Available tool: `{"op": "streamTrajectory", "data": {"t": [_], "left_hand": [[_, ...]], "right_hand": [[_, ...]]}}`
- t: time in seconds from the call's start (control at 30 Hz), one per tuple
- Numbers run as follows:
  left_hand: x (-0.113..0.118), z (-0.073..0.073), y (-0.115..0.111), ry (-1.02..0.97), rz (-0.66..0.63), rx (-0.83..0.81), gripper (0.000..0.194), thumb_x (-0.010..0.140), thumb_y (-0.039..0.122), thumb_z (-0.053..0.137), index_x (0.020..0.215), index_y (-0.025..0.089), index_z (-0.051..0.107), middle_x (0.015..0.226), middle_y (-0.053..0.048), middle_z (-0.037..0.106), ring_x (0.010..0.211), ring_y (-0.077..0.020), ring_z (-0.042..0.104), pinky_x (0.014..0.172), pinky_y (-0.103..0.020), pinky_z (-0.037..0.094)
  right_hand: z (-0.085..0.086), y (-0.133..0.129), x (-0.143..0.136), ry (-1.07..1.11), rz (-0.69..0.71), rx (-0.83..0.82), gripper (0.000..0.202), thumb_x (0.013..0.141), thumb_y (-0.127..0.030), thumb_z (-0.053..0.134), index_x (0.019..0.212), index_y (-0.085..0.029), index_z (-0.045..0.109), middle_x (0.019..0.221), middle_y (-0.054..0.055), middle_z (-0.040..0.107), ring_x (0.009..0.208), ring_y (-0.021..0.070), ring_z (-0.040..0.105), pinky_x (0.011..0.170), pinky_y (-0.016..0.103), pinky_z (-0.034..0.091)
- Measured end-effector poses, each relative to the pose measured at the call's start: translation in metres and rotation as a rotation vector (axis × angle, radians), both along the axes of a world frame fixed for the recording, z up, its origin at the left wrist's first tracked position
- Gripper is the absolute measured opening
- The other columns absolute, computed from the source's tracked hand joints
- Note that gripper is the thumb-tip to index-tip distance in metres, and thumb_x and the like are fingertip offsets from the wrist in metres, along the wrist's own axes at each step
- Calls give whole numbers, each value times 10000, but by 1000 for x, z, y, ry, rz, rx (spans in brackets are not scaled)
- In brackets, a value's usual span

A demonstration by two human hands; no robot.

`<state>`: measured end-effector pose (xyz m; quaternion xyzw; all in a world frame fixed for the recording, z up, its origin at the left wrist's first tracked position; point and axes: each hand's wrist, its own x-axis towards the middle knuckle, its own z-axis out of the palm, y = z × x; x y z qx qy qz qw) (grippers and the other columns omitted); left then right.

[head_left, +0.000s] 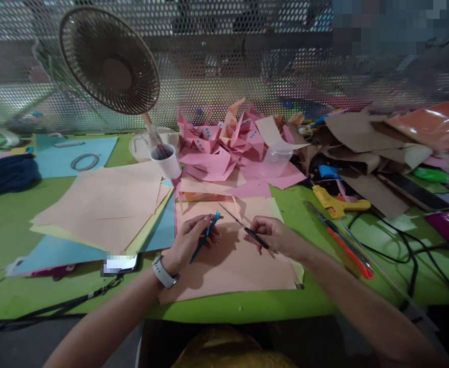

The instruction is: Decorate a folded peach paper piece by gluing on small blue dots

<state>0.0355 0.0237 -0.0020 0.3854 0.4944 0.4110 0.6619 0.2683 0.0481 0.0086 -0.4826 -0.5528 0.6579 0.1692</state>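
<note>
Blue paper strip (206,236) pinched in the left hand (189,244), scissors (243,227) gripped at three o'clock by the right hand (276,236); cut slowly, strip taut.

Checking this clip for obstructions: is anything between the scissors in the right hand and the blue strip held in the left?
Nothing visible. The right hand holds the scissors, blades pointing up-left over the peach paper. The left hand pinches the blue strip just to their left. Only bare paper lies in the gap between them.
</note>
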Motion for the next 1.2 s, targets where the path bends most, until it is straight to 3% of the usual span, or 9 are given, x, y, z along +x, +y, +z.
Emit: {"op": "streamTrajectory", "data": {"t": [0.1, 0.27, 0.4, 0.53, 0.63, 0.83, 1.2], "left_hand": [[-2, -3, 1, -68, 31, -39, 485, 843, 510, 556, 1105, 111, 640, 816, -94, 696, 636, -165, 644, 559, -264, 495], [-2, -5, 1, -30, -3, -33, 448, 779, 403, 691, 1127, 130, 624, 863, -87, 708, 668, -152, 660, 597, -246, 510], [1, 0, 1, -7, 20, 9, 472, 787, 432, 692, 1146, 143, 593, 979, -121, 710, 778, -166, 674, 620, -242, 523], [1, 6, 2, 1, 45, 42, 509, 763, 427, 717, 1173, 164, 568, 1061, -131, 699, 821, -175, 676, 546, -204, 497], [0, 8, 2, -10, 45, 37, 495, 740, 408, 740, 1136, 155, 585, 1042, -136, 703, 768, -163, 668, 489, -184, 461], [-1, 5, 2, -63, 50, -41, 413, 731, 397, 751, 1039, 162, 610, 970, -103, 718, 834, -176, 669, 535, -191, 486], [-1, -1, 0, -8, -39, 23, 331, 796, 445, 687, 935, 153, 615, 725, -28, 665, 616, -102, 599, 499, -176, 446]], "right_hand": [[-5, 1, 2, 6, 13, 7, 474, 652, -550, 764, 759, -194, 470, 533, -53, 571, 386, 54, 424, 334, 163, 290], [-6, 1, 2, -21, 4, 31, 458, 674, -550, 749, 756, -193, 474, 528, -48, 571, 387, 59, 417, 341, 173, 279], [-2, 1, 3, -74, -81, 171, 445, 639, -506, 792, 737, -191, 494, 532, -52, 540, 472, 80, 477, 407, 183, 322], [1, 4, 6, -43, -72, 122, 457, 642, -531, 777, 735, -194, 483, 541, -40, 563, 475, 90, 499, 400, 186, 308], [1, 6, 7, -31, -14, 75, 475, 628, -543, 779, 734, -195, 474, 533, -46, 559, 451, 82, 483, 383, 183, 314], [4, 3, 7, -37, 61, 35, 473, 642, -541, 769, 738, -195, 461, 553, -44, 564, 447, 72, 471, 372, 178, 334], [3, -2, 4, -21, 144, 22, 432, 692, -519, 754, 769, -183, 492, 581, -49, 533, 505, 81, 494, 410, 177, 348]]}}
